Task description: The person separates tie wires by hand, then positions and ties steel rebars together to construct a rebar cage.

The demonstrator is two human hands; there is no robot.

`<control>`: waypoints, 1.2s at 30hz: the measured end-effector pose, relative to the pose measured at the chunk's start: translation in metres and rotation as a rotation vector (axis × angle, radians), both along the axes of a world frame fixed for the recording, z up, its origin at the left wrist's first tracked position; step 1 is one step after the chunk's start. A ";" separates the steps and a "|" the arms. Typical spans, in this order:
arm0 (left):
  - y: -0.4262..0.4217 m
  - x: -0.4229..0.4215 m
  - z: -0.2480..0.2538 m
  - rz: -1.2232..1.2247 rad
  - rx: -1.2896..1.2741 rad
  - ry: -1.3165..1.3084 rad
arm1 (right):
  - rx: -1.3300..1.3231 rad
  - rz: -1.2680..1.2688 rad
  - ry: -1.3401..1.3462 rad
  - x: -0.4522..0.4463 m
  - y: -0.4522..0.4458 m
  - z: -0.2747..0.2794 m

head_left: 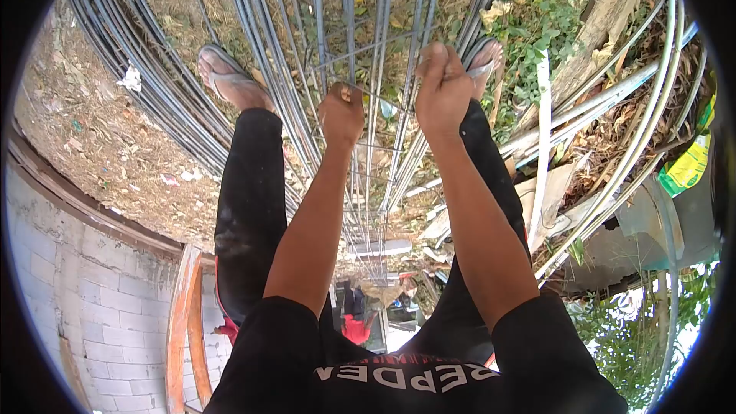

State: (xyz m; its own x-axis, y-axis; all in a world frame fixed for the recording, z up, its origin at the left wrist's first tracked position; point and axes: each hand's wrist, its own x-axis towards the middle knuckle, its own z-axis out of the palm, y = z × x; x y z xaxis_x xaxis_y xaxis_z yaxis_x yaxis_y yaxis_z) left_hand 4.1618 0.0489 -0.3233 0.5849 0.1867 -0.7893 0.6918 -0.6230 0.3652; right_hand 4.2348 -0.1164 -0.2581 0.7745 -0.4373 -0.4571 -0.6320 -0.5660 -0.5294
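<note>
Long grey steel bars (320,11) run lengthwise between my spread feet, with thin metal crosspieces (376,47) lying across them. My left hand (341,115) is closed in a fist over the middle bars, fingers curled. My right hand (445,92) is also closed, a little farther right and forward, its thumb pressed against the fingers near a crosspiece's end. What either hand grips is hidden by the fingers; thin metal rods pass right beside both.
More bundled bars (146,69) curve along the left. Pale pipes (652,92), a log (598,38) and a yellow-green bag (688,165) lie right. A block wall (115,314) and orange-brown wooden posts (182,322) stand lower left. Sandalled feet (230,80) flank the bars.
</note>
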 end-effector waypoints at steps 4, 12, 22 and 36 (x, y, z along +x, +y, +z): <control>0.002 0.003 0.005 0.052 -0.046 -0.051 | 0.082 -0.299 0.012 0.002 -0.021 -0.017; 0.029 0.029 0.030 0.161 0.171 0.047 | -0.063 -0.163 0.296 0.009 0.017 0.002; 0.047 0.049 0.021 0.481 -0.402 0.342 | -0.143 -0.070 0.237 0.003 0.011 -0.027; 0.058 0.058 0.067 0.321 -0.336 0.375 | 0.465 -0.285 0.304 -0.009 -0.023 0.006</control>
State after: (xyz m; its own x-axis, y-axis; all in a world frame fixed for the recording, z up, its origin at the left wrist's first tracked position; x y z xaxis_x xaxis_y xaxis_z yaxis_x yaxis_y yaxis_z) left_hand 4.2194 0.1069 -0.2566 0.2109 0.0119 -0.9774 0.9460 -0.2542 0.2010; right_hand 4.2260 -0.1392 -0.2518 0.4623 -0.3097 -0.8309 -0.8852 -0.1065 -0.4528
